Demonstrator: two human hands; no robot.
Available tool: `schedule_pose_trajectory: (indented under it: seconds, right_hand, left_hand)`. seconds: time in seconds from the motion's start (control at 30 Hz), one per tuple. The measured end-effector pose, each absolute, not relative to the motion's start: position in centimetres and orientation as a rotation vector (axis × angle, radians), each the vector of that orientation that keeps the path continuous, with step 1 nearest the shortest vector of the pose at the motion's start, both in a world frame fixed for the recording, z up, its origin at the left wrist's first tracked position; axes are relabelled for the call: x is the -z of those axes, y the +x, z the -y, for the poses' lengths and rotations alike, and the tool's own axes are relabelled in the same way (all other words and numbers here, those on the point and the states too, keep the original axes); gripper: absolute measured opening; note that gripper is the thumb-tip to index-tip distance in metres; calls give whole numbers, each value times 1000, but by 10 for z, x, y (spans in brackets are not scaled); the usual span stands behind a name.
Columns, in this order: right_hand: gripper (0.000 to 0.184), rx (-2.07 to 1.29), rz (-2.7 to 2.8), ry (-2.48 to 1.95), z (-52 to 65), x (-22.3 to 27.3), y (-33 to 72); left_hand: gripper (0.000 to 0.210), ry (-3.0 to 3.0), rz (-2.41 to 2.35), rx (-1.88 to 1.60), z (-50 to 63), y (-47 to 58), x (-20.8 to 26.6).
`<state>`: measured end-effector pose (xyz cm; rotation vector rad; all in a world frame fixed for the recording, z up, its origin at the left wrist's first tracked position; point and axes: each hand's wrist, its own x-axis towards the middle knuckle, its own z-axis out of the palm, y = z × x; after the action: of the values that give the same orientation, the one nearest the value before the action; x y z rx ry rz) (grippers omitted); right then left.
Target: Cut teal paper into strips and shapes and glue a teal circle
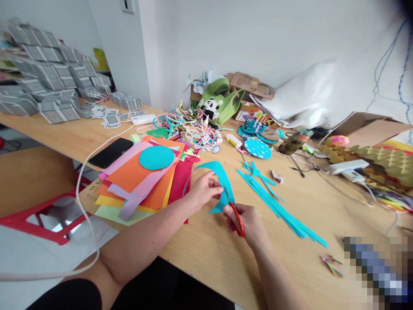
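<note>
My right hand point(243, 221) is closed around the red handles of a pair of scissors point(239, 220). The blades lie against a curved turquoise paper strip point(222, 174). My left hand point(204, 189) pinches that paper by its inner side, just left of the blades. A thin loop of the same paper curls out behind my left fingers. To the right lie long cut turquoise strips point(277, 206) in a loose bundle. On the left, a turquoise paper circle point(156, 157) rests on a stack of coloured sheets point(129, 172).
A black phone point(111, 153) and a white cable point(80, 181) are left of the sheets. Behind are a tangled craft pile point(190, 129), a glue bottle point(234, 141), a dotted turquoise disc point(257, 148) and a green panda bag point(219, 103). Banded card stacks point(51, 77) stand at far left.
</note>
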<state>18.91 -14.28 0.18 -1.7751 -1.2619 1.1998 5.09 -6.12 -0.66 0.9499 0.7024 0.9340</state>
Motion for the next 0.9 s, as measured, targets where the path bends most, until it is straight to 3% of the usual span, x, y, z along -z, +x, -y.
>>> schedule_pose_trajectory:
  seconds: [0.9]
  right_hand:
    - [52, -1254, 1220, -1764, 143, 1, 187]
  left_hand:
    - [48, 973, -699, -896, 63, 52, 9]
